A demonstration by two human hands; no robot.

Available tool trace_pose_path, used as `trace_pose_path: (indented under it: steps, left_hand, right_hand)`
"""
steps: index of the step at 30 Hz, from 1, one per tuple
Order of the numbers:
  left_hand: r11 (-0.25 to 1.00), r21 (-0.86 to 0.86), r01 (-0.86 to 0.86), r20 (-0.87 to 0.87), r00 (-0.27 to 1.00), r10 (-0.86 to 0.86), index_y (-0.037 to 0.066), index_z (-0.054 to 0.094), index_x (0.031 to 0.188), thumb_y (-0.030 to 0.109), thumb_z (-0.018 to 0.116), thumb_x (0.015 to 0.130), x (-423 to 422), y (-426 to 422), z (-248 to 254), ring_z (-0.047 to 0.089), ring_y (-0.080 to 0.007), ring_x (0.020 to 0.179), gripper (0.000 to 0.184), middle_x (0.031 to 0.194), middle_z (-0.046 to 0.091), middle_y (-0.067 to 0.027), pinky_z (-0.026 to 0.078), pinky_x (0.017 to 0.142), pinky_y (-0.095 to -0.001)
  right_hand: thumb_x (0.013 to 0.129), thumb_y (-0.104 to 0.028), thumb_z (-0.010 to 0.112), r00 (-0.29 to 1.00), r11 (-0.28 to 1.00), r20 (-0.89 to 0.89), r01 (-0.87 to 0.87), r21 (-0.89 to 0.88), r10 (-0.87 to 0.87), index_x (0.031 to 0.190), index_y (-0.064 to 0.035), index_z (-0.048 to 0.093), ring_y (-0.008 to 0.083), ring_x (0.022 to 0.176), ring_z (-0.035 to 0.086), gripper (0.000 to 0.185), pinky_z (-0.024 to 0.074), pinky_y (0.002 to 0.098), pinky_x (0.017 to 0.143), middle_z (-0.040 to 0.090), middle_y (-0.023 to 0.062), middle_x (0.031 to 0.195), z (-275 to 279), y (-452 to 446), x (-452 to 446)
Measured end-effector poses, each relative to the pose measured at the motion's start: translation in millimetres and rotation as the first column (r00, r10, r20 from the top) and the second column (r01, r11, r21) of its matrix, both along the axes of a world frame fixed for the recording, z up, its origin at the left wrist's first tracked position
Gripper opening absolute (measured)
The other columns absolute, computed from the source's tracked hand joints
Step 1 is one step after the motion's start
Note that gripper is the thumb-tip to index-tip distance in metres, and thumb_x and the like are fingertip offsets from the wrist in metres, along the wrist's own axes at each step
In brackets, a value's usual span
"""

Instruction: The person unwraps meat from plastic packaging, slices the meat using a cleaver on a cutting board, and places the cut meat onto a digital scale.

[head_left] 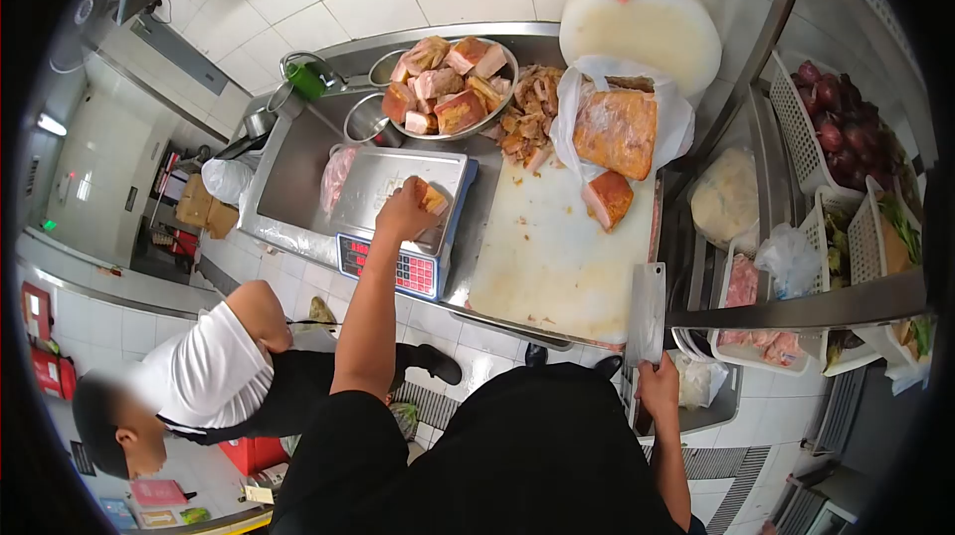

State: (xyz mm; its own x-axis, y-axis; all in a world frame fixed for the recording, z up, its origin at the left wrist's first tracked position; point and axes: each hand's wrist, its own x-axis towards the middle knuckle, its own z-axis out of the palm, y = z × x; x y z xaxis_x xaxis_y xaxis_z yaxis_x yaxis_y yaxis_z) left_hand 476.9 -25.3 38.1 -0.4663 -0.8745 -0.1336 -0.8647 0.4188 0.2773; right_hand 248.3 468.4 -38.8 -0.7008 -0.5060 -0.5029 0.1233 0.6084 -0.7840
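My left hand (401,212) is closed on a chunk of browned pork (433,199) at the steel pan of a digital scale (350,192). Whether the chunk rests on the pan I cannot tell. Low at the right, my right hand (658,388) grips a cleaver (647,308) by its handle, blade pointing away from me beside the board's edge. On the white cutting board (537,257) lie a large browned slab (617,130), partly in a plastic bag (679,127), a smaller cut piece (608,200) and a pile of meat scraps (530,112).
A steel bowl (514,73) heaped with pork chunks stands behind the scale, near the sink (298,162). A round white board (637,33) leans on the wall. Baskets (793,127) of produce line the right. Another person (214,366) bends at the left.
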Motion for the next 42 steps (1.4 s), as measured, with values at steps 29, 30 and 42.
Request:
trace_pose_path:
  steps: [29, 30, 42]
  left_hand:
    - [0.892, -0.118, 0.437, -0.187, 0.872, -0.452, 0.011, 0.061, 0.132, 0.039, 0.068, 0.087, -270, -13, 38, 0.062, -0.0421, 0.115, 0.053, 0.127, 0.064, -0.0162, 0.052, 0.093, -0.0518]
    - [0.822, -0.089, 0.562, -0.229, 0.792, -0.566, 0.01, 0.061, 0.129, 0.036, 0.071, 0.084, -269, 15, 19, 0.065, -0.0408, 0.107, 0.053, 0.118, 0.067, -0.0173, 0.054, 0.089, -0.0498]
    - [0.949, -0.052, 0.31, -0.314, 0.898, -0.31, 0.011, 0.03, 0.15, 0.022, 0.084, 0.063, -269, 163, -88, 0.048, -0.0449, 0.112, 0.103, 0.128, 0.046, -0.0205, 0.05, 0.094, -0.0515]
  right_hand:
    - [0.091, -0.014, 0.057, 0.972, 0.969, -0.069, 0.229, 0.095, -0.223, 0.102, 0.0044, 0.059, 0.0165, 0.046, 0.058, 0.022, 0.0475, 0.0342, 0.042, 0.058, 0.009, 0.06, 7, 38, 33]
    - [0.091, -0.015, 0.057, 0.975, 0.97, -0.06, 0.22, 0.101, -0.215, 0.104, 0.0042, 0.06, 0.0179, 0.046, 0.059, 0.023, 0.0479, 0.0351, 0.043, 0.059, 0.0097, 0.061, 8, 35, 32]
    - [0.092, -0.024, 0.059, 0.998, 0.994, -0.065, 0.026, 0.109, -0.019, 0.11, 0.0008, 0.062, 0.0291, 0.053, 0.067, 0.03, 0.0528, 0.0424, 0.057, 0.065, 0.0175, 0.063, 18, 1, 4]
